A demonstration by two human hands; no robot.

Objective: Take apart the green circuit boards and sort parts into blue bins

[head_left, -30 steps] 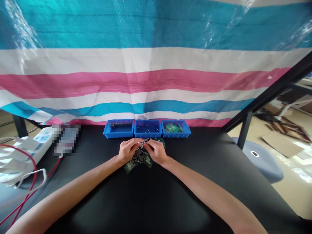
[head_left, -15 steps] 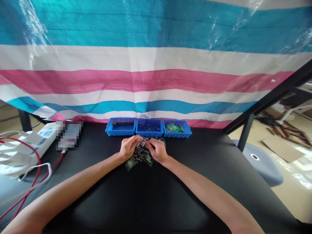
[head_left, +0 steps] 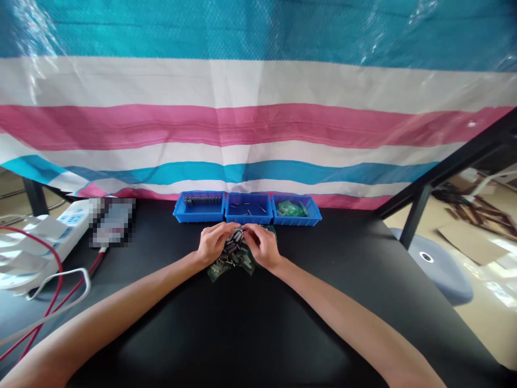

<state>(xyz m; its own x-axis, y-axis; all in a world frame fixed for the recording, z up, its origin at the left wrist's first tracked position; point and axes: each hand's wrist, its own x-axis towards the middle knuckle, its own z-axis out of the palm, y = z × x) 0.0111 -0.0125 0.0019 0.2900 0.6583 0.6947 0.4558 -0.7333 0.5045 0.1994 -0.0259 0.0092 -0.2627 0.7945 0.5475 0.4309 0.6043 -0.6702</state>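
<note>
Two bare hands work close together over a black tabletop (head_left: pixel 189 334), and from here I count one pile of small metal parts (head_left: pixel 233 249) beneath and between them, lying on the table on green plastic (head_left: pixel 218 271). The pieces in the pile are too many and too small to count. The left hand (head_left: pixel 212 245) is half closed, thumb and fingers curled toward the pile; the right hand (head_left: pixel 263 248) mirrors it, fingertips bent inward. Their fingertips nearly meet at shiny metal, but I cannot tell whether either has a piece gripped.

Just beyond the hands, three blue bins stand side by side in one row. The left bin (head_left: pixel 198 217) holds a row of short metal cylinders, roughly ten; the middle bin (head_left: pixel 248 220) has a few thin pins; the right bin (head_left: pixel 299 221) holds crumpled green bags (head_left: pixel 291 209), their number unclear.

Behind the bins, one striped sheet (head_left: pixel 258 126) in blue, white and pink hangs like a wall. The hands cover part of the pile. Well apart on the left lie one white power strip (head_left: pixel 75 218), a blurred-out device (head_left: pixel 113 223), and red and white cables. On the right, past the table edge, stands one grey stool (head_left: pixel 444 269).
</note>
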